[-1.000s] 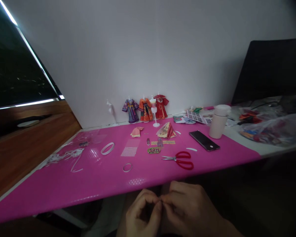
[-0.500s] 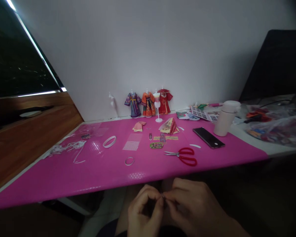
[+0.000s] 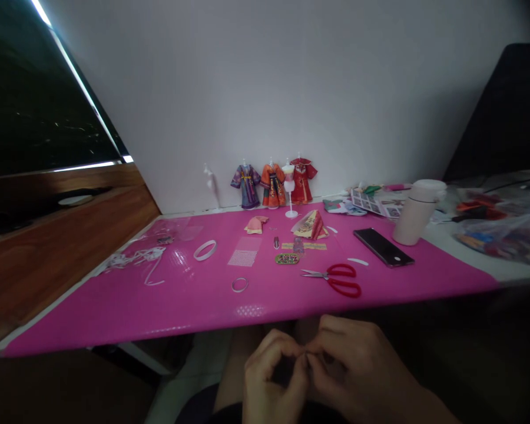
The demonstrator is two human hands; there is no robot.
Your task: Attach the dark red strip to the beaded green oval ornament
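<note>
Below the table's front edge, my left hand [image 3: 276, 374] and my right hand [image 3: 353, 362] meet fingertip to fingertip. Thumb and forefinger are pinched together on each; whatever lies between them is too small and dark to make out. Nearest on the pink mat [image 3: 194, 309] are red-handled scissors [image 3: 335, 278], blades pointing left, and a thin ring-shaped roll [image 3: 239, 285]. Behind these lie a small green tray of beads [image 3: 287, 259], a sheet of tiny white dots [image 3: 242, 257], a white tape ring [image 3: 205, 250], a pink doll garment [image 3: 256, 224] and a folded yellow-and-red cloth piece [image 3: 311, 225].
Miniature robes [image 3: 271, 185] on stands lean along the wall beside a small white dress form [image 3: 290, 182]. To the right are a black phone [image 3: 383, 247], a pale bottle [image 3: 417, 215] and plastic bags [image 3: 507, 232]. Tangled white strips [image 3: 135, 257] lie at left.
The table and its contents have shifted slightly right in the view, as has the position of both hands. The fingers stay pinched together at the tips.
</note>
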